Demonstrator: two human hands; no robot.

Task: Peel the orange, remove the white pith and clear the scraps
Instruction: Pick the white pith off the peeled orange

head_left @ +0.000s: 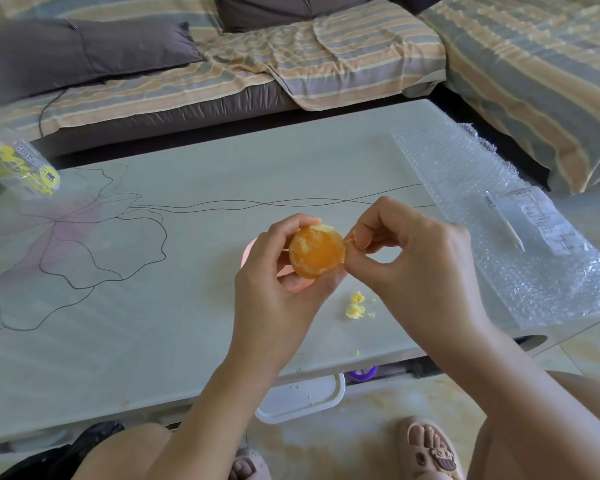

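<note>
A peeled orange (316, 251) with a few pale pith patches on its upper left is held above the table (187, 202). My left hand (278, 278) grips it from the left and below, fingers curled round it. My right hand (406, 251) is just right of the fruit and pinches a thin strand of pith (349, 240) still joined to the orange's right edge. A small heap of yellowish pith scraps (355, 305) lies on the table below the hands.
Bubble wrap (482, 202) with a printed slip and a thin white stick (511, 235) covers the table's right side. A clear yellow-printed bag (18, 164) sits at the far left. A white tray (302, 396) rests under the near edge. A striped sofa stands behind.
</note>
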